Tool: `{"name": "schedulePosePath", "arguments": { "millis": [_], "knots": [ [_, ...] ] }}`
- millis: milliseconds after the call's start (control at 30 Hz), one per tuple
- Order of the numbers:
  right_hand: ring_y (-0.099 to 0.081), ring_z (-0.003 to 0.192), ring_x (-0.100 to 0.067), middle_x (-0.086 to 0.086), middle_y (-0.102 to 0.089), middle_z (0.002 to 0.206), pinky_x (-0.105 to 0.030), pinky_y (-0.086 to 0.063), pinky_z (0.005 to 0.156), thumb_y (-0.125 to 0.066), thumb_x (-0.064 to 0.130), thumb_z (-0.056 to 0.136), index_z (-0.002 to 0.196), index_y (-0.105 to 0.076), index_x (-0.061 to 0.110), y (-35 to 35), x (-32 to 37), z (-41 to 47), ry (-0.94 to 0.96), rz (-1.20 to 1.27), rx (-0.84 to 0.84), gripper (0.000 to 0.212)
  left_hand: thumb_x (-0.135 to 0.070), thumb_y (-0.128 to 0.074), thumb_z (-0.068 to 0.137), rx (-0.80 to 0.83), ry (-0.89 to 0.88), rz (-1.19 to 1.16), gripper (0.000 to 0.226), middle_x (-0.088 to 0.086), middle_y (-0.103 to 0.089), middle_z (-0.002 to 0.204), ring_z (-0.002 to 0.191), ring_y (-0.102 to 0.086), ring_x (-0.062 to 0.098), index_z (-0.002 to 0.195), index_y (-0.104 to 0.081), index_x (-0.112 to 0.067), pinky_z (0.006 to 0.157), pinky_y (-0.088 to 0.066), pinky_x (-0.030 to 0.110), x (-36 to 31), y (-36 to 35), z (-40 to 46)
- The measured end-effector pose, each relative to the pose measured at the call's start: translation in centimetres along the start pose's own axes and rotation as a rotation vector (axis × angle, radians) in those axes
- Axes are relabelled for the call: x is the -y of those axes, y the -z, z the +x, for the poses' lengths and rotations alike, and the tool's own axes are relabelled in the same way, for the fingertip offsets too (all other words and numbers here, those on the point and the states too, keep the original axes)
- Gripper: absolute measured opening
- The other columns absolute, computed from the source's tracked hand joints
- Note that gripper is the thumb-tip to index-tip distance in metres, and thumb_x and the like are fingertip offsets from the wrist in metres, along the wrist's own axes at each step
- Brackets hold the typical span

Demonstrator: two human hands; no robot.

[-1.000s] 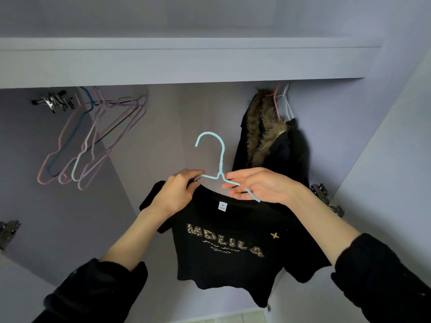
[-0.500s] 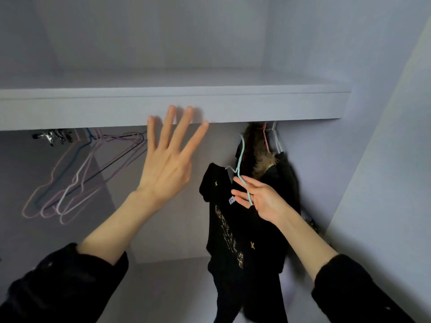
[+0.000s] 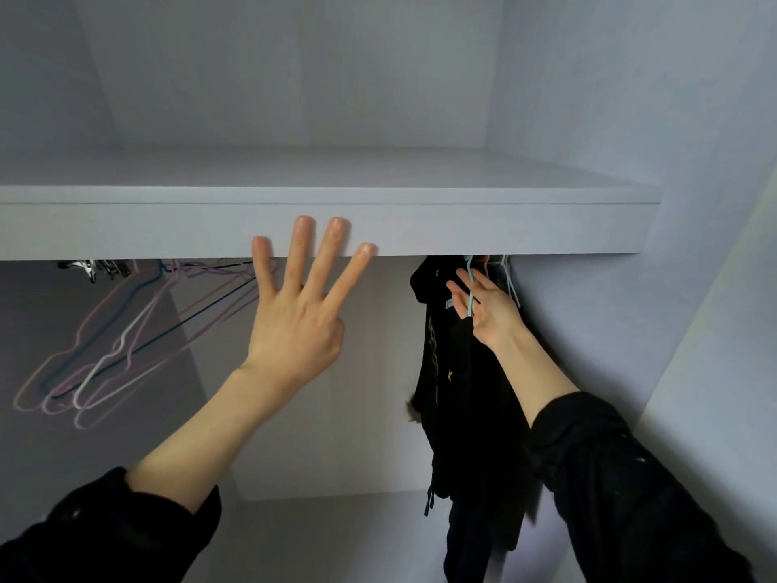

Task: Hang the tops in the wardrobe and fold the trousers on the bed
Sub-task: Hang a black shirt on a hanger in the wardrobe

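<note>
You are lifting the black T-shirt (image 3: 445,372) on its thin light-blue wire hanger (image 3: 470,294) higher now, right of the middle, under the white wardrobe shelf (image 3: 504,227). Your right hand (image 3: 490,311) is pinching the hanger. Your left hand (image 3: 294,326) is spreading flat, fingertips at the shelf edge. It looks nearly hung.

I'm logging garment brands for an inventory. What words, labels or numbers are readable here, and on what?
Nothing can be read.
Gold print on the hanging black T-shirt: seen edge-on, illegible; only a small gold star shape shows.
Small white neck tag inside its collar: too small and blurred.
No other text or signs show.
</note>
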State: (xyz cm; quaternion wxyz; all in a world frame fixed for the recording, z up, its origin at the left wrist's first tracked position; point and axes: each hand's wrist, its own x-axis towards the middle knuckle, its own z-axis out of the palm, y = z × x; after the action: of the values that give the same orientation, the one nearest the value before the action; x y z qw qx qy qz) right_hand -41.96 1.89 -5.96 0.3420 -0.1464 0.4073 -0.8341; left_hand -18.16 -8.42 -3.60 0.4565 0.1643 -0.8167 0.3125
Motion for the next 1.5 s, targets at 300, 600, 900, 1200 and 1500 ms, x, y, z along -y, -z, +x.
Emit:
{"name": "schedulePosePath", "arguments": {
  "millis": [300,600,900,1200,1500],
  "knots": [
    [-0.064,0.093,-0.023,-0.009,-0.055,0.133,-0.023,-0.051,0.066,-0.038,0.001,0.1,0.138,-0.042,0.006,0.1,-0.9,2.6,-0.011,-0.139,-0.191,0.039,0.001,-0.042,0.067,-0.021,-0.005,0.025,0.095,0.009,0.004,0.154,0.14,0.005,0.04,0.15,-0.003,-0.023,0.107,0.011,0.062,0.1,-0.5,-0.1],
    [-0.054,0.062,-0.009,-0.016,-0.065,0.114,-0.019,-0.05,0.063,-0.043,-0.008,0.093,0.116,-0.063,0.002,1.4,-0.2,3.1,0.119,-0.319,-0.448,0.032,0.004,-0.048,0.063,0.003,0.015,0.025,0.1,0.008,0.001,0.155,0.141,0.004,0.039,0.151,-0.007,-0.022,0.107,0.009,0.062,0.0,-0.3,-0.2],
    [-0.048,0.124,-0.029,-0.013,-0.045,0.141,-0.034,-0.042,0.102,-0.042,0.004,0.095,0.138,-0.044,0.009,0.2,-0.7,-4.1,0.256,-1.053,-0.362,0.044,0.005,-0.053,0.066,0.166,0.069,-0.081,0.093,0.013,-0.012,0.156,0.143,-0.004,0.039,0.149,-0.018,-0.017,0.11,-0.004,0.064,-0.9,2.6,-0.4],
    [-0.05,0.122,-0.025,-0.007,-0.047,0.138,-0.039,-0.042,0.1,-0.045,0.023,0.098,0.142,-0.036,0.016,-4.5,-10.2,-15.4,0.21,-1.468,0.178,0.045,-0.014,-0.046,0.093,0.619,0.484,-0.463,0.059,0.009,-0.032,0.149,0.139,-0.027,0.026,0.147,-0.023,-0.012,0.11,-0.027,0.036,-0.8,9.3,-12.6],
    [-0.058,0.112,-0.021,-0.002,-0.065,0.119,-0.027,-0.041,0.092,-0.047,0.023,0.097,0.129,-0.052,0.016,-13.1,-22.1,-29.9,0.103,-1.464,0.787,0.034,-0.02,-0.041,0.097,0.751,0.965,-0.301,0.038,0.0,-0.052,0.133,0.12,-0.05,0.023,0.134,-0.047,-0.021,0.09,-0.045,0.036,3.8,25.5,-28.5]
  ]
}}
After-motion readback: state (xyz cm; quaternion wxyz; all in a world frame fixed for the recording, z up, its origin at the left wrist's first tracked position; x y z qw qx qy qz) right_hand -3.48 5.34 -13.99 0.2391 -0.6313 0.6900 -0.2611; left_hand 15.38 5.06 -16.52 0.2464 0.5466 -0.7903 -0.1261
